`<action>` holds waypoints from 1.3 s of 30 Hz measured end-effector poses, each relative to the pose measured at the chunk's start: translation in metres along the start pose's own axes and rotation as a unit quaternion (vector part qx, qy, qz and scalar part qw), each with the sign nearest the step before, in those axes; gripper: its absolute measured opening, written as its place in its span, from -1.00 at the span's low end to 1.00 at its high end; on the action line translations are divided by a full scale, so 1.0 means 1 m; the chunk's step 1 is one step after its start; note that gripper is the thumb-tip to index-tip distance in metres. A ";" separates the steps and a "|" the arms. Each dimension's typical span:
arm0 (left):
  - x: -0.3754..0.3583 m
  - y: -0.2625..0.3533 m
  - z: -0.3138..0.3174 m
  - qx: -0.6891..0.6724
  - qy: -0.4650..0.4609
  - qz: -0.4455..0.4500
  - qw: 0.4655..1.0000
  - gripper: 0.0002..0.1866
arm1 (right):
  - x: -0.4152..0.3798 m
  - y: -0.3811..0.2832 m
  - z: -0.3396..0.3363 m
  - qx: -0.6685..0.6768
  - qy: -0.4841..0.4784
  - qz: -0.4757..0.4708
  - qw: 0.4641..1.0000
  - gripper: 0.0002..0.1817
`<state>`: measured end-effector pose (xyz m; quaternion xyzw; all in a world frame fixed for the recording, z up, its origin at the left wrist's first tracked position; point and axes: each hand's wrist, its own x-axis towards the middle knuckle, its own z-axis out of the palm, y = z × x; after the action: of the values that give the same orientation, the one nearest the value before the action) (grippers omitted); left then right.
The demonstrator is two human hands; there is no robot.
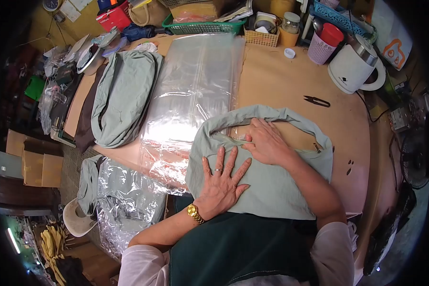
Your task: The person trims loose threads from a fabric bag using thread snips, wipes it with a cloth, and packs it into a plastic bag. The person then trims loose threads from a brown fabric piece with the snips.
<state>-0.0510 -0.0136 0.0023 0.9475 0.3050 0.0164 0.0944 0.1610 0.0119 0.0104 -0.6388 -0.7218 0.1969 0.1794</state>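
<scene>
A pale green fabric bag point(271, 190) with a looped strap lies on the table right in front of me. My left hand point(222, 183) rests flat on its lower left part, fingers spread, a ring on one finger and a gold watch at the wrist. Near the bag's upper opening, my right hand point(268, 145) has its fingers curled and pinches the edge of the fabric. A zipper pull point(318, 148) shows at the right end of the opening. To the left of the bag lies a stack of clear plastic bags point(190, 81), partly under it.
Another pale green bag point(126, 95) lies on the left. Thread snips point(316, 101) and a white kettle point(350, 66) are on the right. Baskets, a jar point(291, 22) and a red cup point(331, 34) line the back. Plastic-wrapped bags point(128, 200) sit lower left.
</scene>
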 end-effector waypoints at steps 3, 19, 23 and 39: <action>-0.001 -0.001 0.003 -0.010 -0.004 0.002 1.000 -0.28 | 0.003 0.012 0.002 0.057 -0.007 -0.002 0.998 -0.76; -0.001 0.001 0.006 -0.002 0.002 -0.005 1.000 -0.30 | 0.009 -0.001 0.007 -0.014 -0.033 -0.065 0.997 -0.74; -0.001 0.000 0.005 -0.001 -0.002 -0.005 1.000 -0.30 | 0.004 0.000 0.007 -0.004 0.003 -0.105 0.995 -0.80; 0.007 -0.005 -0.025 -0.094 0.016 0.004 0.995 -0.50 | 0.009 0.022 0.012 0.061 0.002 -0.125 0.990 -0.91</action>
<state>-0.0497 -0.0014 0.0255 0.9353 0.2994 0.0606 0.1784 0.1726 0.0228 -0.0114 -0.5318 -0.7824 0.2152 0.2422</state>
